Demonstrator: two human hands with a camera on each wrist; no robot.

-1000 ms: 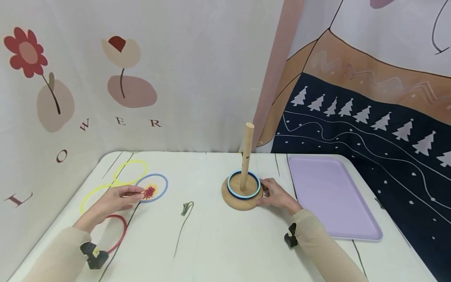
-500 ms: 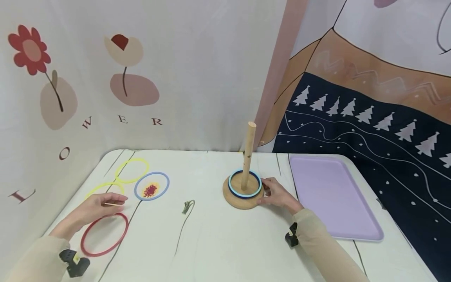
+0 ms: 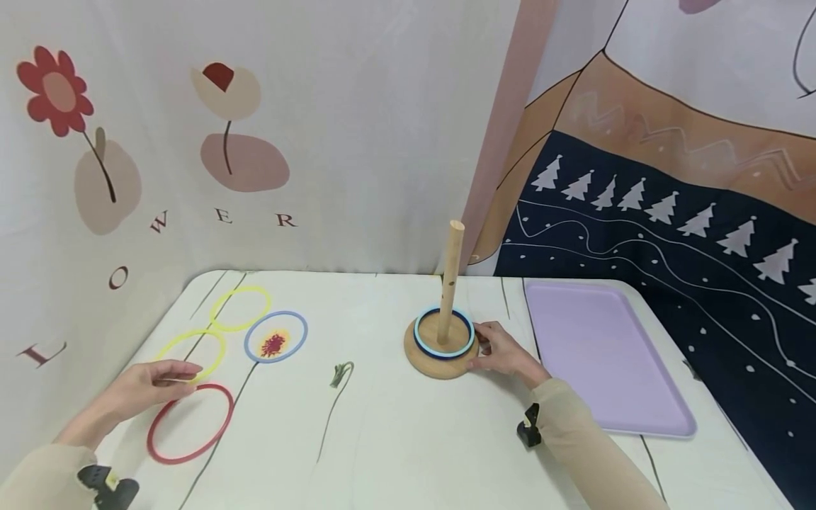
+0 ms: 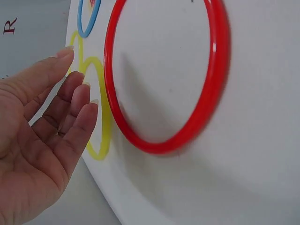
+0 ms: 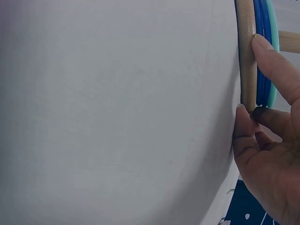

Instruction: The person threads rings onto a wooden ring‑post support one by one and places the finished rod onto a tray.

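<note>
My left hand (image 3: pixel 137 388) hovers at the left side of the table, thumb and fingers apart and loosely bent, with nothing between them. Nearest to it are a red ring (image 3: pixel 172 461) and a yellow ring (image 3: pixel 223 350), both lying flat. At centre right stands a wooden ring stand (image 3: pixel 440 368) with an upright peg. Around the peg's foot lie a light blue ring (image 5: pixel 273 65) and dark blue rings (image 5: pixel 260 89). My right hand (image 3: pixel 503 348) holds the edge of the stand's round base, thumb at its upper rim and fingers lower at its side.
Another yellow ring (image 3: pixel 245 287) and a blue ring (image 3: pixel 275 360) lie at the back left, the blue one around a printed flower. A lilac tray (image 3: pixel 602 354) is at the right. A patterned cloth wall (image 3: pixel 357 142) rises behind the table.
My left hand has moved left and toward me, away from the blue ring, to beside the red and yellow rings. My right hand keeps its place on the stand's base.
</note>
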